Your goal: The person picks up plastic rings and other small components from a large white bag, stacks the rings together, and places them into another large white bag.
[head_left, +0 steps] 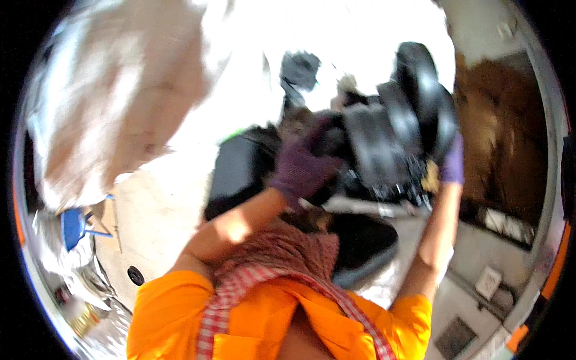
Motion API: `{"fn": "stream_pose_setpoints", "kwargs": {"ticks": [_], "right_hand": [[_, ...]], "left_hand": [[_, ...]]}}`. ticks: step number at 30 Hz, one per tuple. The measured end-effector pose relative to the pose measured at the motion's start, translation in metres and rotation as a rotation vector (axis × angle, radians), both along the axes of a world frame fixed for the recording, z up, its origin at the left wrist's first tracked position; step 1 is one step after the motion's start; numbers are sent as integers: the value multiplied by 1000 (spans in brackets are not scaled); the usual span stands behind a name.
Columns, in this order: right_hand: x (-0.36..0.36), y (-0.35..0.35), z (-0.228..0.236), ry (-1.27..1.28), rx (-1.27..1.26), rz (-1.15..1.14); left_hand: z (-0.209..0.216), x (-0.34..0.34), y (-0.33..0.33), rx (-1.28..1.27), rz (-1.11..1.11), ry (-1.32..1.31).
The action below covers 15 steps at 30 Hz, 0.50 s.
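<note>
A bundle of shiny black curved pieces [379,141], like wide bands or rings, is between my two hands; motion blurs it and I cannot make out its exact kind. My left hand [303,170], in a purple glove, is at its left side, thumb and fingers around a dark part. At the right edge my right hand [453,161], also gloved in purple, grips the bundle, its fingers mostly hidden behind the black pieces. Another black piece [300,69] lies farther off on a bright white sack-like surface [360,24].
Large pale sacks [132,78] rise at the left. A black box-like thing [240,171] stands beside my left forearm. Farther left is a blue stool [73,228], with a small black wheel-like disc [136,275] on the floor. Brown sheeting [498,132] lies at the right.
</note>
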State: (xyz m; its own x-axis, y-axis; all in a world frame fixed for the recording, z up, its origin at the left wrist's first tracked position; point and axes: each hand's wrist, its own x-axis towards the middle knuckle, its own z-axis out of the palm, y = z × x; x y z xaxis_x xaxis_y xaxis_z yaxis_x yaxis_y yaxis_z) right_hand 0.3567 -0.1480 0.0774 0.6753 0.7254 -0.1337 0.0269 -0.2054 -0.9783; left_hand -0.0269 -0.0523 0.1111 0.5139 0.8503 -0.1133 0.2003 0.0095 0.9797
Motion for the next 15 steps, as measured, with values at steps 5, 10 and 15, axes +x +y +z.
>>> {"fn": "stream_pose_setpoints", "kwargs": {"ticks": [5,10,15], "right_hand": [[-51,100,220,-775,527,320],[-186,202,386,-650,794,511],[-357,274,481,-908,870,727]], "left_hand": [[161,-43,50,170,150,-289],[299,-159,103,719,255,-294],[401,-266,111,663,459,-253]]}}
